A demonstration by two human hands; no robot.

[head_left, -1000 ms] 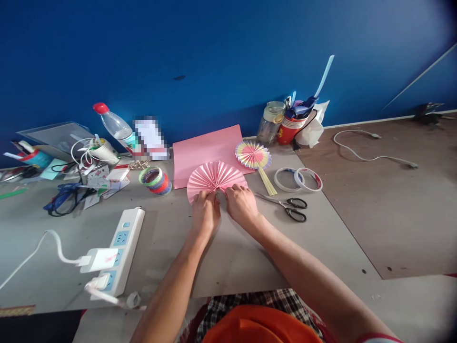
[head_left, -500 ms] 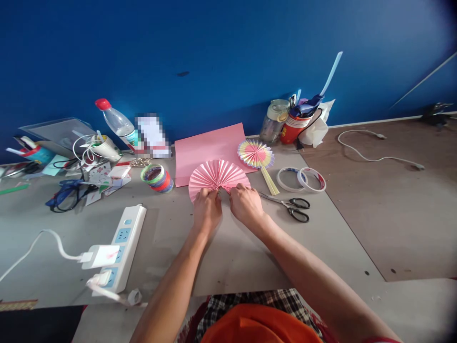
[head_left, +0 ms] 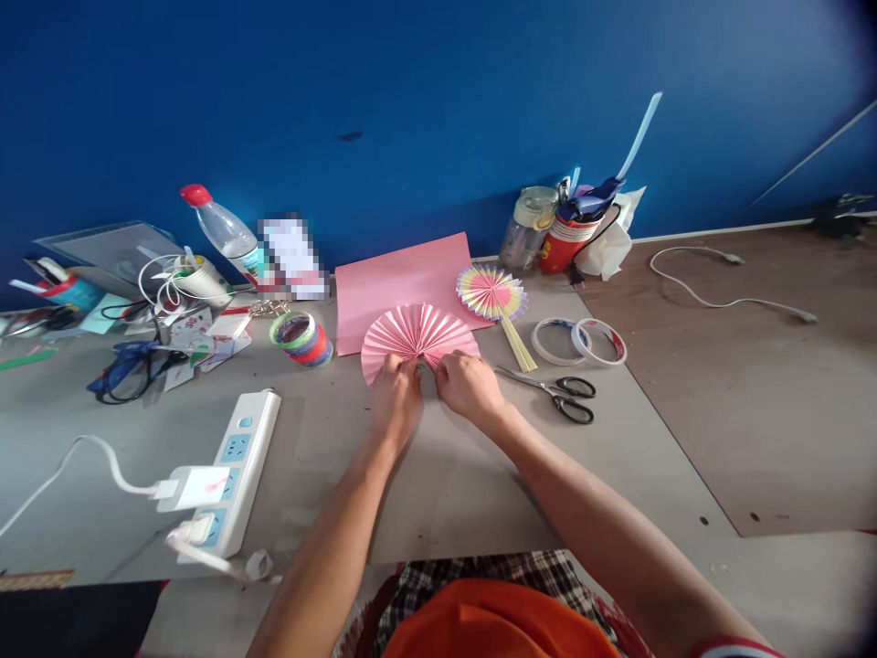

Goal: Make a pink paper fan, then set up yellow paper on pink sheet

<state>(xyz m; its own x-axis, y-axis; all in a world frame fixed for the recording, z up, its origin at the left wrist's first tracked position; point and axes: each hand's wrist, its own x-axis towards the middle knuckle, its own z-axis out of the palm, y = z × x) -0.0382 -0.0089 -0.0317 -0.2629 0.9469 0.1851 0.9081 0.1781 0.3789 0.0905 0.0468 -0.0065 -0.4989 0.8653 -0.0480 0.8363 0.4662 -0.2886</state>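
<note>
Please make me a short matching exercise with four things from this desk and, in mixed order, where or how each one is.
Things
1. Pink pleated paper fan
2. Black-handled metal scissors
3. White oblong power strip
4. Round yellow, pink and purple paper fan

Places and states
A. Has white plugs in its sockets
B. Partly over the right edge of a flat pink sheet
C. Held by the left hand and the right hand
D. Just below two white tape rolls in the picture

Right pairs: 1-C, 2-D, 3-A, 4-B
</note>
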